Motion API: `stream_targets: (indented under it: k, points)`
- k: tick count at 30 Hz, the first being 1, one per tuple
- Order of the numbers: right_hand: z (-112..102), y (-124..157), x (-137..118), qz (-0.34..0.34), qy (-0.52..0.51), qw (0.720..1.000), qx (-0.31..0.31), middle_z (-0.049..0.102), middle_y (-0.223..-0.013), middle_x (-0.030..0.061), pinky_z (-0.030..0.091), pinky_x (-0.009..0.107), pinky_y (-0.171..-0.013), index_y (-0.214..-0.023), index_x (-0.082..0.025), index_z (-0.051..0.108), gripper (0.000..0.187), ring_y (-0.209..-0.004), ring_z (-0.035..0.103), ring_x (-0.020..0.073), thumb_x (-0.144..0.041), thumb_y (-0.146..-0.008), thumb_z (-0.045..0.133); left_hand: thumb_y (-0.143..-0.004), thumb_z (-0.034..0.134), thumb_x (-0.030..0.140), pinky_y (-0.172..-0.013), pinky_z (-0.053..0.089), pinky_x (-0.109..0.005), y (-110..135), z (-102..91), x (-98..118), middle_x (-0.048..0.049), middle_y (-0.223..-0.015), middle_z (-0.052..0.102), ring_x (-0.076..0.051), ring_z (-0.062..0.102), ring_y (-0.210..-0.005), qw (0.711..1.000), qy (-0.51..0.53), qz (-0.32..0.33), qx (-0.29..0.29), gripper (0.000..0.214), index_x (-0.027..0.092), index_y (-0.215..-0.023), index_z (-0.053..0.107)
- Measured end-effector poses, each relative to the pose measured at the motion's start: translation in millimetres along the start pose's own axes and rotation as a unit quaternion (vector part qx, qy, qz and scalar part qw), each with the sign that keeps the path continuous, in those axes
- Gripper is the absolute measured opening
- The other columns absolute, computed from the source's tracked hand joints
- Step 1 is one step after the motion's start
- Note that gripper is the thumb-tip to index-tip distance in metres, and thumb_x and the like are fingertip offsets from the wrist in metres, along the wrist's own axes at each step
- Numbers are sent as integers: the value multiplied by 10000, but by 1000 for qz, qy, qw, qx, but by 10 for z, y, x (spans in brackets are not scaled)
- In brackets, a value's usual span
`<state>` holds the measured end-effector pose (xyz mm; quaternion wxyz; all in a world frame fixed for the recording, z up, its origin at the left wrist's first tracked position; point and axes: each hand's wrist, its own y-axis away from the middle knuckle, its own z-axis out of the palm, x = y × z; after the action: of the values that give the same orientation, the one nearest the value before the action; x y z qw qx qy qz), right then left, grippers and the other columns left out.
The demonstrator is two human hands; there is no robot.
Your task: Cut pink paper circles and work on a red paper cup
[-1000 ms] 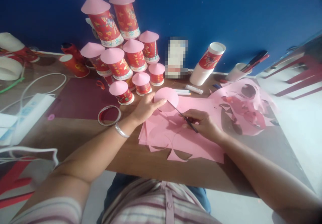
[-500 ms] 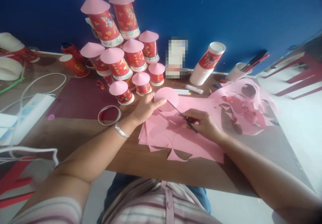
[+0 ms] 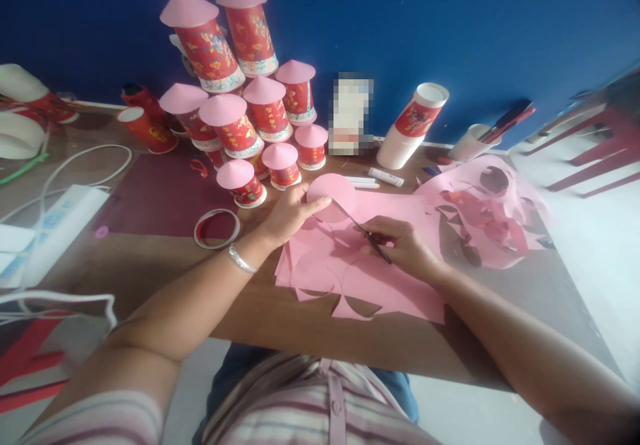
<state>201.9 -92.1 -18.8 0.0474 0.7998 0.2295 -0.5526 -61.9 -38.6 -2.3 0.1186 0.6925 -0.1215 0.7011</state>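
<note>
On the brown wooden tabletop (image 3: 250,315) lie flat pink paper sheets (image 3: 400,292). The left hand (image 3: 290,215) pinches a round pink paper disc (image 3: 331,186), which sticks out past its fingers (image 3: 299,192). The right hand (image 3: 407,244) grips thin dark scissors (image 3: 371,236), their tip at the disc.

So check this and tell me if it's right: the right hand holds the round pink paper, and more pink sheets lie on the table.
Wrong hand: the head view shows the left hand holding the round pink paper, while the right hand holds scissors. More pink sheets do lie on the table.
</note>
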Motion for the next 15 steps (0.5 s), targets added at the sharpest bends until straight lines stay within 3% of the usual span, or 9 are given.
stream_targets:
  k: [15]
  points:
    - [11,-5,4,9,-1,1000,-1,720,-880,58,483,286,-621,-1126,-229,845,365,-726,578,161,-488,-868,844,-800,846,411,-730,518,-283,5,43,11,-9,-761,700,-138,580,-687,996,81,-26,-12,286,163,-888,736]
